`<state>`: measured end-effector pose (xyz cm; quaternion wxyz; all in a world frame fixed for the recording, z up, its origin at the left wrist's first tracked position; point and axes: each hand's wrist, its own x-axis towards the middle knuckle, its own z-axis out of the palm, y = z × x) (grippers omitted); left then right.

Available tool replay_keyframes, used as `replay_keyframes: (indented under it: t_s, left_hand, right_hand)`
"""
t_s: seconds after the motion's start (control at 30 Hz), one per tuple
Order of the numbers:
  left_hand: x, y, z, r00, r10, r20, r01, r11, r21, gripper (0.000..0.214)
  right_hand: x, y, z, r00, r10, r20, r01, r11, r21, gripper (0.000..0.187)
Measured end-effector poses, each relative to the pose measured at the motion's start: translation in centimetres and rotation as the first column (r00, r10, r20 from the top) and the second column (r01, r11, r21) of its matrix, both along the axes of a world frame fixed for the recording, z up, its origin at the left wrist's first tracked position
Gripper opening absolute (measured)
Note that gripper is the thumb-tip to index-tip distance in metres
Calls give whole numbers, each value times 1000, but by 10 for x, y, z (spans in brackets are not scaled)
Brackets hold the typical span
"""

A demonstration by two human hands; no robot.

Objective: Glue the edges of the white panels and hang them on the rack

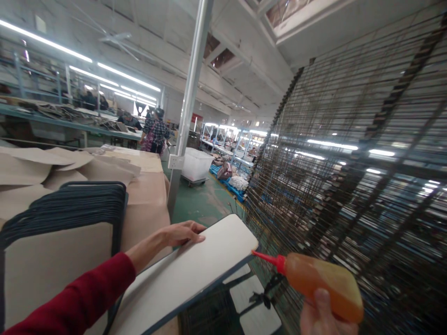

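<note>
My left hand (181, 234), in a red sleeve, grips the far edge of a flat white panel (195, 274) with a dark rim, held tilted in front of me. My right hand (323, 316) is closed around an orange squeeze bottle (324, 284). Its red nozzle (267, 258) touches the panel's right corner edge. Only the thumb and part of the right hand show at the bottom of the frame.
A tall wire drying rack (349, 186) fills the right side. A stack of dark-rimmed panels (70, 209) and brown sheets (104, 167) lies on a table at left. A grey pillar (190, 102) stands ahead. Other people (155, 132) work at far benches beyond a white bin (195, 165).
</note>
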<state>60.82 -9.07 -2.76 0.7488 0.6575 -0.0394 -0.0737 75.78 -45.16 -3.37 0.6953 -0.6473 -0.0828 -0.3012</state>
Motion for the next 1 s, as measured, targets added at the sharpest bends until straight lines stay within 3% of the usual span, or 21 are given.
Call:
replay_keyframes:
  t_s: [0.2, 0.43, 0.7, 1.0]
  left_hand:
    - [0, 0, 1, 1000, 13, -9, -13, 1000, -15, 43]
    - [3, 2, -1, 999, 31, -28, -32, 998, -46, 42]
    - [10, 2, 0, 997, 72, -31, -73, 996, -50, 43]
    - [25, 3, 0, 991, 102, -83, -110, 989, -94, 45]
  right_hand:
    - [-13, 17, -12, 1000, -16, 7, 16, 1000, -8, 58]
    - [-12, 20, -14, 999, 33, 23, -32, 999, -18, 55]
    - [-26, 42, -29, 992, 94, 88, -103, 989, 107, 52]
    - [-32, 51, -38, 982, 190, 10, -189, 964, 187, 59]
